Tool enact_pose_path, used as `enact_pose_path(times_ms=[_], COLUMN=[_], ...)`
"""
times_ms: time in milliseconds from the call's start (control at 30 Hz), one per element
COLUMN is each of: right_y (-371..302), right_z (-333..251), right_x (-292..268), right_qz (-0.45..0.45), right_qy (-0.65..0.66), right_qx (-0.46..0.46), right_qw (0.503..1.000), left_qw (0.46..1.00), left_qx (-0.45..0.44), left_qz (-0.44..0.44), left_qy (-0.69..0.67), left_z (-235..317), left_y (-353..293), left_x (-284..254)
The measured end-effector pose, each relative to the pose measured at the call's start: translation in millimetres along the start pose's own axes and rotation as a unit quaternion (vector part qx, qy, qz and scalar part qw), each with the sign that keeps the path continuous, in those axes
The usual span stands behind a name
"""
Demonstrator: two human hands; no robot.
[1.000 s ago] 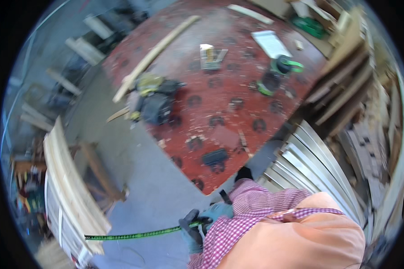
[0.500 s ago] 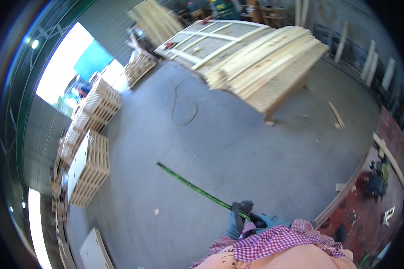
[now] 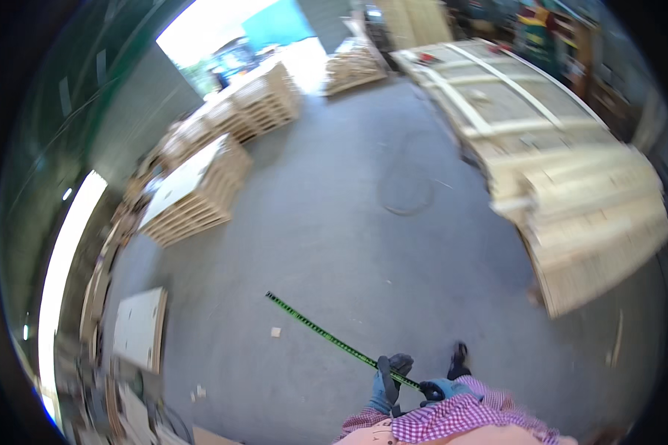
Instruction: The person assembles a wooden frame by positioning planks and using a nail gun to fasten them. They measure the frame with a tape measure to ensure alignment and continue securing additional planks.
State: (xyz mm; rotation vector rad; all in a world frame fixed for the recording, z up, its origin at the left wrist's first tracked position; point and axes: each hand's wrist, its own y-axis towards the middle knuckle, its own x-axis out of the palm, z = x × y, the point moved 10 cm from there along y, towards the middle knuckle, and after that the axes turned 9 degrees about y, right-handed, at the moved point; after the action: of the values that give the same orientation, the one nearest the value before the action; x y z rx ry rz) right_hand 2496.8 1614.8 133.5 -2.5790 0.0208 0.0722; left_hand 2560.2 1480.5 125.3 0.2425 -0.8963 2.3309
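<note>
A green tape measure (image 3: pixel 323 335) is pulled out in front of me, its free end pointing to the far left above the floor. My left hand (image 3: pixel 386 380), in a blue and dark grey glove, is closed round the blade near the case. My right hand (image 3: pixel 450 388), gloved too, is closed round the dark case, which it mostly hides. Both hands are low in front of my body, by checked pink and white sleeves.
On the right stands a low table bearing pale planks (image 3: pixel 601 215) and a slatted wooden frame (image 3: pixel 512 89). Pallet stacks (image 3: pixel 200 193) line the left side, with a flat panel (image 3: pixel 139 326) nearer. A thin hose or cable (image 3: pixel 408 211) and scraps (image 3: pixel 275 332) lie on the floor.
My view has swung left, so the plank table and pallet stacks sit farther right. The red-topped surface has left the view, and a dark shoe shows. Both hands keep holding the tape measure.
</note>
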Motion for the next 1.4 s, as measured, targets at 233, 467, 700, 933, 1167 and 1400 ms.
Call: enact_pose_path(times_ms=[233,467,700,933,1167,1400], right_y=[69,180,280,306,381,494], right_z=[-117,-166,-210,-190,-139,-242], right_x=[-176,-325,-509,-696,-885,-1105], right_qz=[-0.018,-0.046,0.06,0.299,0.428,0.432], right_qy=[-0.091,-0.186,-0.032,0.188,0.466,0.542], right_qx=[-0.062,-0.078,-0.025,-0.012,-0.052,-0.021], right_qw=[0.994,0.978,0.997,0.936,0.773,0.721], left_qw=[0.986,0.949,0.989,0.959,0.947,0.971], left_qx=[0.144,0.211,0.142,0.101,0.047,-0.008], left_qz=[0.082,0.207,0.04,-0.142,-0.106,-0.035], left_qy=[-0.027,-0.112,0.003,0.224,0.299,0.238], left_z=[157,286,405,449,461,533], left_y=[136,273,509,708,858,987], left_x=[49,1,106,260,325,381])
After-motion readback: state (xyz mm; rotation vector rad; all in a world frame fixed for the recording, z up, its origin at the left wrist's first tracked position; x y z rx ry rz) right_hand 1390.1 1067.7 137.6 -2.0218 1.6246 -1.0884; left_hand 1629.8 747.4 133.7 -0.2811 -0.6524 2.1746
